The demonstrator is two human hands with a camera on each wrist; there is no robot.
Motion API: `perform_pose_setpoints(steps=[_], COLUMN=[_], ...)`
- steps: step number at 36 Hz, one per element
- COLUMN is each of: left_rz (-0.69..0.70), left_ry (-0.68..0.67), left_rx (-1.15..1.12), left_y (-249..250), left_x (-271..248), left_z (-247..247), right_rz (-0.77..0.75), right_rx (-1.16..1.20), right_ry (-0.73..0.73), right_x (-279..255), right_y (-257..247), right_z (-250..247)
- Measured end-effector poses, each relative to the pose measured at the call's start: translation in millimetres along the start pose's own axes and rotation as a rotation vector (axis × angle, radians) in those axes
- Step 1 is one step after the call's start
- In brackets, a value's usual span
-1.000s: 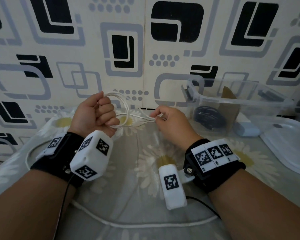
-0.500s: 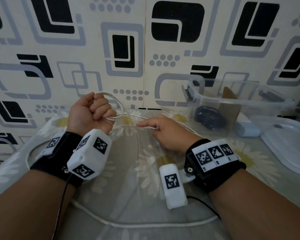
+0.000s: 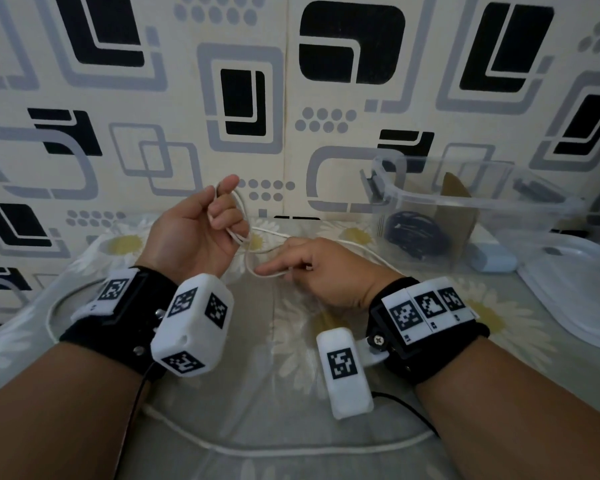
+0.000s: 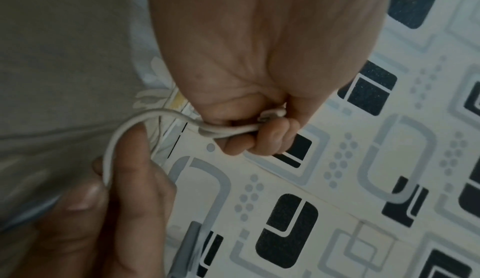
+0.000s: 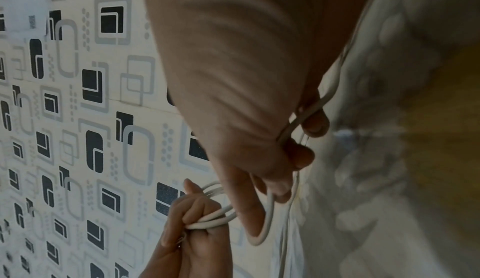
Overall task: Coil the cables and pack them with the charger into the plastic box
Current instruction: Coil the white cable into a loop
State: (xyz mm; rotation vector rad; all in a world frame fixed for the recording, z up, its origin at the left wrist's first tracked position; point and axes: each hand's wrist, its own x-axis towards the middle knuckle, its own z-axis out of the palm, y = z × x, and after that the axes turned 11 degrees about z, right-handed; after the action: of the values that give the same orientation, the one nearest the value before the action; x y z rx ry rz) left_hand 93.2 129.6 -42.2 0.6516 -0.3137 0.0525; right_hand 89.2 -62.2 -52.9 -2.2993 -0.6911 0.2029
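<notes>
A white cable (image 3: 239,233) is partly wound into loops that my left hand (image 3: 227,216) grips, raised above the bed, index finger lifted. The left wrist view shows the loops (image 4: 228,132) pinched in its curled fingers. My right hand (image 3: 278,270), just below and right of the left, holds the loose run of the cable (image 5: 270,227) in curled fingers, forming a fresh loop. The clear plastic box (image 3: 392,168) stands at the back right with a coiled black cable (image 3: 413,233) inside. A pale blue charger (image 3: 492,262) lies by the box's front right corner.
The box's clear lid (image 3: 575,296) lies on the bed at the far right. The patterned wall (image 3: 243,98) stands close behind the hands. A white cord (image 3: 291,452) runs across the floral cloth near my forearms.
My right hand has moved down and left with the cable, toward the left hand. The left hand has turned and lifted its index finger while still holding the loops.
</notes>
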Motion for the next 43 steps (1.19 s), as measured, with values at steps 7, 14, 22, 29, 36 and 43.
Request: perform_pose_setpoints(steps=[7,14,22,29,36,43], left_rz=[-0.011,-0.006,-0.017,0.1,-0.039,-0.121], left_ry=[-0.057,-0.11,-0.138,-0.222,-0.277,-0.267], left_rx=[0.259,0.425,0.759,1.207,1.209,1.165], left_y=[-6,-13,-25,-25,-23,-21], left_x=[-1,-6,-10,-13,-17,-19], left_z=[2,3,5,3,7,18], right_rz=[0.015,-0.046,-0.06,-0.018,-0.063,-0.101], right_rx=[0.209,0.375,0.326,0.41,0.393,0.278], right_ry=[0.086,0.141,0.176,0.082,0.281,0.409], right_x=[-3,-2,-2,-8,-3,1], right_y=[-3,-5,-3,-9,-4,-2], right_z=[2,1,0,2,0,-1])
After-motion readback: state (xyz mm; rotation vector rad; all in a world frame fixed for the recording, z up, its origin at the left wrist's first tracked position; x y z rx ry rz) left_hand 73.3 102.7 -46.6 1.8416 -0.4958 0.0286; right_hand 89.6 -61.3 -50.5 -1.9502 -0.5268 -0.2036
